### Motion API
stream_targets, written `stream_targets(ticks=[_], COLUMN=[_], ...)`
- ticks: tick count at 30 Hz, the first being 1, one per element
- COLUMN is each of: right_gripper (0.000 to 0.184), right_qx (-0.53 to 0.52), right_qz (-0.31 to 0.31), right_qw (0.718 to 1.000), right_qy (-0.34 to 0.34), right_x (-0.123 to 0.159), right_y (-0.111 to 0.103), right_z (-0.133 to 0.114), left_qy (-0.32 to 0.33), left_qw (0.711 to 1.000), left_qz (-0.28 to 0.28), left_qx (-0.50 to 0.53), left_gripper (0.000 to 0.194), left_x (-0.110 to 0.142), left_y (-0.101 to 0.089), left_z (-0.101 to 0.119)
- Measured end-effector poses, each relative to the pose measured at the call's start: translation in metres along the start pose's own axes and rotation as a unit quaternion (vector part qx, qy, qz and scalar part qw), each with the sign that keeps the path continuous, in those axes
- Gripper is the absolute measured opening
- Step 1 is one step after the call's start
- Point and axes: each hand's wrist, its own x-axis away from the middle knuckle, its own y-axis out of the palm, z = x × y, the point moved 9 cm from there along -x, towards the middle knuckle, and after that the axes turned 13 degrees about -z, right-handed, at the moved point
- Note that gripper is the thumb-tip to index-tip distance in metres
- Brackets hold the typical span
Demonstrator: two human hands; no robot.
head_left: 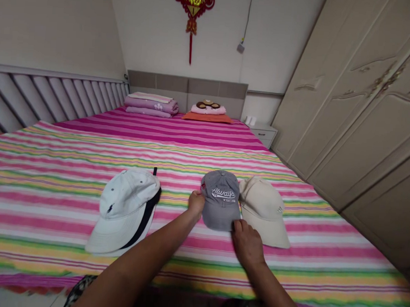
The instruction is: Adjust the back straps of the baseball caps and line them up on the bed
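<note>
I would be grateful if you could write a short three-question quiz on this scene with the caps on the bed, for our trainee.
1. What word is stitched in white across the front of the grey cotton baseball cap?
2. True or false: the left hand and the right hand both touch that grey cap.
3. What lies directly to the right of the grey cap in view: A, a white cotton cap with dark trim; B, a beige cotton cap; C, folded pink bedding?

Key: 1, Always; 2, true; 3, B.
</note>
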Motion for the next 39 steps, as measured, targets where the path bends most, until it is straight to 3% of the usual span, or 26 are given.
stream_targets(ticks=[17,25,30,34,39], right_gripper=[0.009,0.01,0.018,0.035,0.034], right_qx=[0.046,0.042,0.027,-0.015,-0.066], right_qz=[0.032,0.026,0.026,0.065,0.164], right_qw=[0.998,0.999,0.999,0.998,0.981], right_qy=[-0.006,0.003,0.007,-0.008,-0.074], right_x=[0.021,0.026,0.033,0.053,0.095], right_y=[-0.002,-0.001,0.001,0.007,0.017], right_z=[0.001,0.0,0.001,-0.008,-0.045], left_qy=[0.016,0.04,0.038,0.01,-0.091], left_qw=[1.0,0.999,0.999,1.0,0.985], left_qz=[0.0,-0.022,-0.01,-0.013,0.013], left_qx=[-0.004,-0.009,-0.009,0.014,0.149], left_gripper=[0.017,0.02,0.03,0.025,0.019], left_x=[0.024,0.033,0.062,0.112,0.182], left_y=[0.006,0.001,-0.043,-0.103,-0.174], left_z=[-0.004,0.007,0.017,0.019,0.005])
